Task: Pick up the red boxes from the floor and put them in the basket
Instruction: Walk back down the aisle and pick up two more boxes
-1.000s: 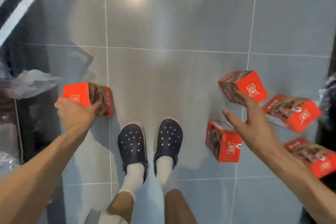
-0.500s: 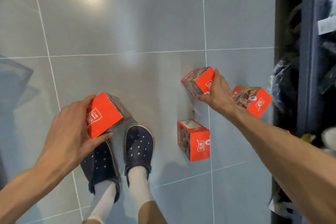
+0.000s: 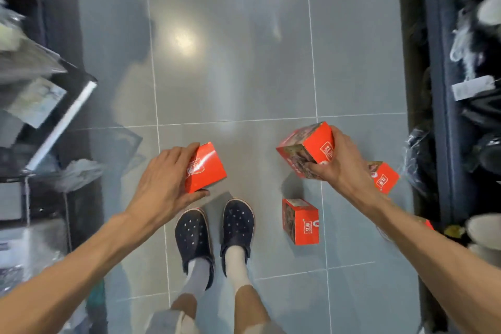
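Note:
My left hand (image 3: 165,184) grips a red box (image 3: 207,167) above my feet, its plain red face turned up. My right hand (image 3: 343,161) holds a second red box (image 3: 306,146) lifted off the floor, printed side toward me. A third red box (image 3: 301,221) stands upright on the grey tiles right of my shoes. A fourth red box (image 3: 383,177) lies on the floor, partly hidden behind my right wrist. A sliver of another red box (image 3: 428,224) peeks out behind my right forearm. No basket is clearly in view.
My dark clogs (image 3: 214,230) stand on the tiled floor (image 3: 233,76). A dark shelf (image 3: 455,116) with bagged goods runs along the right. At the left stands a rack (image 3: 62,122) with a metal rail and plastic-wrapped items.
My right hand closed on the box it was reaching for and lifted it. The left hand carried its box from the left rack toward the middle. The view swung right, then back.

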{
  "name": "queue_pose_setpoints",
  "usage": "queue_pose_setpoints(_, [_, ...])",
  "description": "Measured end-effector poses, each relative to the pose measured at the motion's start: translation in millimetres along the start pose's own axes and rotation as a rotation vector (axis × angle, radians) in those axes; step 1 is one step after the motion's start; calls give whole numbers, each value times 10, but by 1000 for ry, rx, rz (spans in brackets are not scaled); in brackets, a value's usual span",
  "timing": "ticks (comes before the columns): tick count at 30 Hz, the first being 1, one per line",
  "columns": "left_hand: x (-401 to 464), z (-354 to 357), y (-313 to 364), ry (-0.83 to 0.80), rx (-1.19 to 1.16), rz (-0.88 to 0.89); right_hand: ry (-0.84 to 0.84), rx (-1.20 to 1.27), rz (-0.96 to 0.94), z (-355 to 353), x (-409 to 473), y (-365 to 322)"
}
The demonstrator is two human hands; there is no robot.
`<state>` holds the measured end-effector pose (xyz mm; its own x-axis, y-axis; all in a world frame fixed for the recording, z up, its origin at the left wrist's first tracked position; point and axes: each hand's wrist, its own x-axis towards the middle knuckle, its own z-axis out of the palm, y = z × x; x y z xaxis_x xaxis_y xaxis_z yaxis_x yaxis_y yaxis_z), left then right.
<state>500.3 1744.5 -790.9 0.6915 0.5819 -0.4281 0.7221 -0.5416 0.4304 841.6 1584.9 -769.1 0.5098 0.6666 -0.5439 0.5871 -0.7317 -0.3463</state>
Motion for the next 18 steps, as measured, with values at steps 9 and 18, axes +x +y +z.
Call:
queue_pose_setpoints(9, [-1407,-2682,1134,210,-39,7,121,-198,-389,-2318,-1731,-1875])
queue_pose_setpoints(18, [-3346,-4098,1779,517,-37,-183,127,-300,-810,-3605,-3158,-3337])
